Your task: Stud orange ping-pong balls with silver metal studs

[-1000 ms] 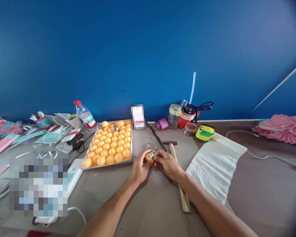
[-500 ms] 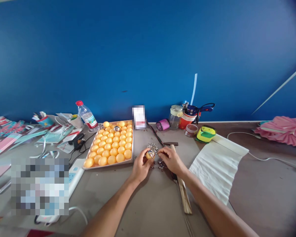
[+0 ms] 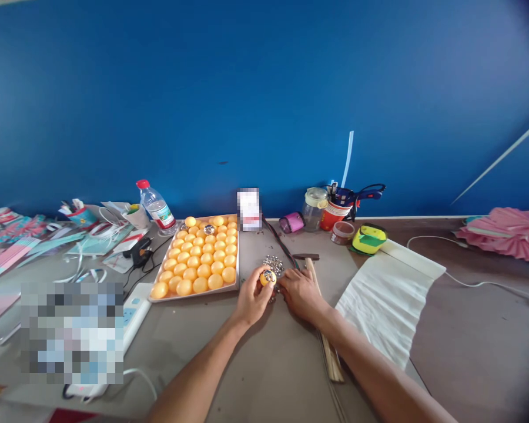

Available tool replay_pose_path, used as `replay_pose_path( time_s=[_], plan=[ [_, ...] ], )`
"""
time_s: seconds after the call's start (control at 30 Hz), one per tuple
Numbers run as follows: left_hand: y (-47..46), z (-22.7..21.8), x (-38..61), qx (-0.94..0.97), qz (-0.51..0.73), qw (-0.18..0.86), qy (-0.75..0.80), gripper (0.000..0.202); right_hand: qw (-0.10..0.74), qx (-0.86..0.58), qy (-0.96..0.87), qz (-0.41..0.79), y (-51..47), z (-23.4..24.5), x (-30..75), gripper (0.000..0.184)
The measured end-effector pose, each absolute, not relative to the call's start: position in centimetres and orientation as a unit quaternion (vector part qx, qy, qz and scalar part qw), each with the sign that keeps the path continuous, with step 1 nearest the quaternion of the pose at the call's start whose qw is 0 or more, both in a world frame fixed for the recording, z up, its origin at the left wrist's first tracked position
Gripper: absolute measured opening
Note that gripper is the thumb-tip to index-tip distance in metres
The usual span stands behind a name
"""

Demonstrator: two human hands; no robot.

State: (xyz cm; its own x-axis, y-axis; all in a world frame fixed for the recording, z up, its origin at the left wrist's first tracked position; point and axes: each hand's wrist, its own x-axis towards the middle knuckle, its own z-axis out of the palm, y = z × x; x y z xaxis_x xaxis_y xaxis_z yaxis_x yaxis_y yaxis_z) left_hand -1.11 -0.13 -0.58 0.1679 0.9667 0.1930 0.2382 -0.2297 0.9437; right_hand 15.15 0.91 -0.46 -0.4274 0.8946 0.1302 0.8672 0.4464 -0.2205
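My left hand (image 3: 253, 296) is closed around an orange ball (image 3: 264, 281) that looks like a table tennis ball, with shiny silver pieces on its upper side. Beside it, my right hand (image 3: 303, 295) is lowered to the table with its fingers bent together over small shiny pieces; what its fingertips hold, if anything, is hidden. A heap of small silver pieces (image 3: 273, 265) lies just beyond the two hands. On the left, a shallow tray (image 3: 194, 296) is filled with rows of plain orange balls (image 3: 200, 285), and one silver-covered ball (image 3: 209, 230) rests among them.
A hammer (image 3: 306, 257) and a wooden strip (image 3: 330, 352) lie by my right hand. White sheeting (image 3: 383, 299) spreads further right. Behind stand a jar (image 3: 314, 214), a red cup (image 3: 334, 217) of tools and a yellow-green tape roll (image 3: 369, 239). A bottle (image 3: 157, 208) and power strip (image 3: 136, 311) are left.
My right hand has moved down from beside the ball to the shiny pieces on the table. My left hand has turned the ball slightly, so more of its orange surface shows.
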Motion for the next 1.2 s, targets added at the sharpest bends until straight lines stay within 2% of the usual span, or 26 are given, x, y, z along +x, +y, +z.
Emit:
replay_pose_path(
  time_s=[0.5, 0.8, 1.07, 1.2],
  plan=[
    [0.1, -1.1, -1.2, 0.637, 0.458, 0.399, 0.474, 0.037, 0.134, -0.497, -0.854, 0.077, 0.6, 0.4, 15.5, 0.017],
    [0.3, -1.3, -1.1, 0.638, 0.464, 0.393, 0.473, 0.037, 0.158, -0.482, -0.860, 0.051, 0.5, -0.6, 14.4, 0.016],
    [0.2, -1.0, -1.2, 0.635, 0.456, 0.400, 0.479, 0.036, 0.285, -0.496, -0.818, 0.064, 0.8, -0.8, 14.8, 0.012],
    [0.2, -1.0, -1.1, 0.617, 0.456, 0.435, 0.472, 0.038, 0.380, -0.510, -0.758, 0.146, 1.3, -1.0, 15.1, 0.013]
  ],
)
